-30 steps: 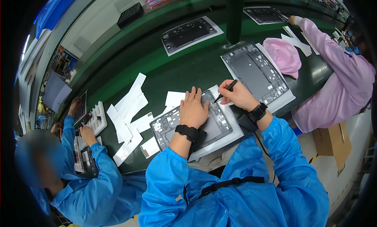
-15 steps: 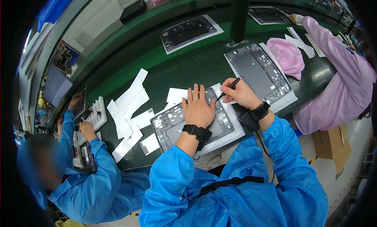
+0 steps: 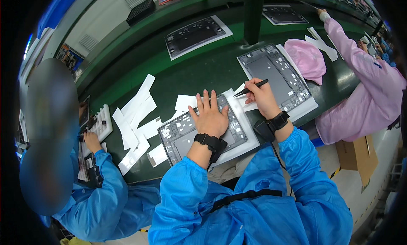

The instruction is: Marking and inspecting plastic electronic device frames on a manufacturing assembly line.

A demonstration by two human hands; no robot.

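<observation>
A grey tablet housing [image 3: 182, 137] lies on a white sheet [image 3: 246, 137] on the green bench in front of me. My left hand [image 3: 210, 115] rests flat on it, fingers spread, palm down. My right hand [image 3: 263, 98] hovers just past the housing's right edge and grips black tweezers [image 3: 252, 88], their tip pointing left over a white paper piece. Both wrists carry black straps, and both arms are in blue sleeves.
Several white paper strips [image 3: 135, 117] lie left of the housing. A second housing [image 3: 275, 77] sits to the right, another [image 3: 195, 33] farther back. A person in blue [image 3: 97, 190] works at my left, a person in pink [image 3: 369, 88] at my right. A dark post [image 3: 253, 14] stands behind.
My left hand has stayed flat on the housing. My right hand with the tweezers has shifted slightly, staying at the housing's right edge. The view moved a little.
</observation>
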